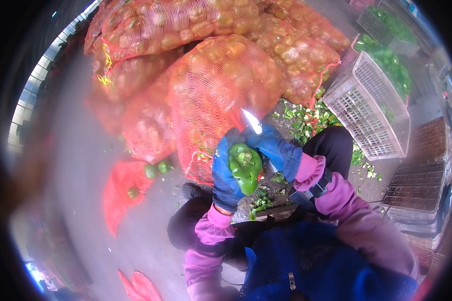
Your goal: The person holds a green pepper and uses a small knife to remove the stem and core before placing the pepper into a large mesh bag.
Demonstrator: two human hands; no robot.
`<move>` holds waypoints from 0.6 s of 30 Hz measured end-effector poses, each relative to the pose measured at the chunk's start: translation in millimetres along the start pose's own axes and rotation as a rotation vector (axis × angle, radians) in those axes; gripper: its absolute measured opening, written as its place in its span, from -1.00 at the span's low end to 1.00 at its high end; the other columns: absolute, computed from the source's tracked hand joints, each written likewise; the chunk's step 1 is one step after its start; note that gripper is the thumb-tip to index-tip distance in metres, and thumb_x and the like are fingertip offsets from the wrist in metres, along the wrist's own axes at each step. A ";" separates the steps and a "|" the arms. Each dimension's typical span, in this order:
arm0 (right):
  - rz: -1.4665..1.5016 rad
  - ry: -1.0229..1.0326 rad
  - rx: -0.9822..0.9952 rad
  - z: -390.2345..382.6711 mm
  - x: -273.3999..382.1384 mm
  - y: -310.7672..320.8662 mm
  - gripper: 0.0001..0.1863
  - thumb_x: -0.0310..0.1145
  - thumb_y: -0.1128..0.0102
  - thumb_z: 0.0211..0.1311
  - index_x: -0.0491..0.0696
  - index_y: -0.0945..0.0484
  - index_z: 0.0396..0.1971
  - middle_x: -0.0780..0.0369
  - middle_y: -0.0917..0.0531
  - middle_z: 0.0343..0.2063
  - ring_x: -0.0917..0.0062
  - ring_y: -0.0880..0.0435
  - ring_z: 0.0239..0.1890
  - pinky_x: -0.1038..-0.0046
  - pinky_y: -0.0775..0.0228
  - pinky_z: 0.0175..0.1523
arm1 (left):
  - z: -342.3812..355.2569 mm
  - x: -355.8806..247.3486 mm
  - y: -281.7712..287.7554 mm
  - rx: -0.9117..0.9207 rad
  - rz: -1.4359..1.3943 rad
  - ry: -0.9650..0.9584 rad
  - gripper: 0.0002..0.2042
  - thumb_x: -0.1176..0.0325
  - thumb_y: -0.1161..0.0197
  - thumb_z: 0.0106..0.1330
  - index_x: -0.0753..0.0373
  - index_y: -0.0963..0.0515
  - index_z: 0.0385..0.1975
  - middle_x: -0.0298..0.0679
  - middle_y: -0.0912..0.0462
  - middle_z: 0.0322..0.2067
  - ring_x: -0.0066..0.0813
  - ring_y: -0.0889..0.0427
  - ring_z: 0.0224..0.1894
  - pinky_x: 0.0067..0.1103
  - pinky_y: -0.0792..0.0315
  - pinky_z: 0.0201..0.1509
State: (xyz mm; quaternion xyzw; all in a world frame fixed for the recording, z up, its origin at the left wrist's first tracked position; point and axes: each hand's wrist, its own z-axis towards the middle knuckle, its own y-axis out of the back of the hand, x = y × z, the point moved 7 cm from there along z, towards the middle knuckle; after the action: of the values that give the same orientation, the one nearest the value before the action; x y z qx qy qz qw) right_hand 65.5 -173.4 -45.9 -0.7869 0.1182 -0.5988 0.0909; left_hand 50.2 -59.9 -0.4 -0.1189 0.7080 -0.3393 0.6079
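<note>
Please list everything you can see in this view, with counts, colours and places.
Green pepper: one, green, in the left hand
Knife: one, silvery blade, in the right hand
Filled mesh sacks: several, red-orange, piled ahead
Loose peppers: three, green, left of the sacks
Flat netting: two pieces, red, floor at left
Scraps: many, green and pale, floor around the knees
Crates: several, pale to brownish, right side
Bagged produce: uncountable, green, in upper-right crates
Floor: one, grey, underneath
Left hand: one, blue-gloved, centre
Right hand: one, blue-gloved, right of centre
Sleeves: two, pink-purple, below the hands
Knees: two, dark-clad, either side
</note>
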 end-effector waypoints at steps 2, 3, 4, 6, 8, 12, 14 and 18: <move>-0.614 0.237 -0.121 -15.0 41.3 17.7 -0.83 -0.33 -0.13 0.15 -0.05 -0.46 -0.29 0.14 -0.56 -0.61 0.32 -0.59 -0.59 0.33 -0.42 -0.51 | -1.9 -18.7 -10.0 0.029 0.174 -0.128 -0.67 0.31 0.01 0.40 0.26 -0.32 0.11 -0.21 -0.52 -0.25 -0.40 -0.58 -0.34 -0.57 -0.55 -0.31; -0.982 0.359 -0.201 -26.5 65.8 22.0 -0.83 -0.33 -0.13 0.15 -0.06 -0.45 -0.30 0.09 -0.57 -0.59 0.23 -0.61 -0.57 0.26 -0.43 -0.47 | -2.4 -26.8 -14.0 0.087 0.302 -0.185 -0.66 0.30 0.00 0.40 0.26 -0.32 0.11 -0.20 -0.53 -0.25 -0.40 -0.58 -0.35 -0.56 -0.55 -0.31; -1.093 0.384 -0.131 -37.8 78.7 14.3 -0.83 -0.33 -0.12 0.14 -0.06 -0.45 -0.30 0.06 -0.57 -0.57 0.17 -0.60 -0.54 0.22 -0.43 -0.43 | -3.2 -30.0 -9.2 0.113 0.297 -0.174 -0.66 0.28 0.00 0.40 0.25 -0.32 0.11 -0.19 -0.53 -0.25 -0.39 -0.58 -0.37 -0.54 -0.55 -0.32; -1.327 0.426 -0.005 -62.5 98.5 3.0 -0.83 -0.33 -0.11 0.13 -0.07 -0.44 -0.32 0.00 -0.57 -0.54 0.05 -0.59 -0.48 0.14 -0.42 -0.36 | -0.6 -25.8 2.9 0.149 0.124 -0.074 -0.64 0.24 0.01 0.40 0.25 -0.31 0.12 -0.18 -0.53 -0.26 -0.36 -0.58 -0.41 -0.51 -0.55 -0.34; -1.462 0.460 0.127 -68.9 102.3 0.0 -0.71 -0.36 -0.17 0.05 -0.06 -0.43 -0.20 0.04 -0.56 -0.55 0.10 -0.60 -0.50 0.16 -0.42 -0.40 | 2.8 -15.7 9.3 -0.066 0.122 0.020 -0.67 0.15 0.02 0.41 0.24 -0.38 0.02 -0.19 -0.54 -0.31 -0.31 -0.57 -0.42 -0.48 -0.54 -0.35; -1.615 0.529 0.311 -71.3 108.3 -4.2 -0.70 -0.36 -0.21 0.03 -0.08 -0.41 -0.22 0.09 -0.53 -0.60 0.16 -0.59 -0.55 0.18 -0.41 -0.45 | -0.3 -1.1 4.2 -0.016 0.076 0.056 -0.67 0.09 0.05 0.42 0.21 -0.44 -0.07 -0.21 -0.55 -0.34 -0.31 -0.55 -0.38 -0.49 -0.51 -0.33; -1.667 0.601 0.392 -72.3 114.0 -13.2 -0.72 -0.32 -0.16 0.08 -0.11 -0.43 -0.23 0.10 -0.55 -0.57 0.17 -0.61 -0.53 0.19 -0.43 -0.45 | -2.6 10.5 5.8 0.052 -0.077 0.174 -0.67 0.10 0.09 0.43 0.22 -0.43 -0.05 -0.21 -0.55 -0.31 -0.34 -0.55 -0.35 -0.51 -0.50 -0.31; -1.494 0.243 0.414 -54.6 99.3 -15.0 -0.66 -0.14 0.20 0.38 -0.07 -0.50 -0.29 0.06 -0.58 -0.62 0.17 -0.60 -0.58 0.17 -0.42 -0.49 | -3.4 29.8 21.6 0.247 0.107 0.150 -0.65 0.10 0.15 0.44 0.25 -0.39 -0.05 -0.20 -0.56 -0.34 -0.37 -0.55 -0.40 -0.53 -0.48 -0.36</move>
State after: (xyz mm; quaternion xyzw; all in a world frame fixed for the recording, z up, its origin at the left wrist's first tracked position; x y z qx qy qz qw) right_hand 39.4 -188.4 64.4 -0.5537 -0.5474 -0.5931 -0.2050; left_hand 45.3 -60.0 -37.1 0.0205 0.7096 -0.3991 0.5803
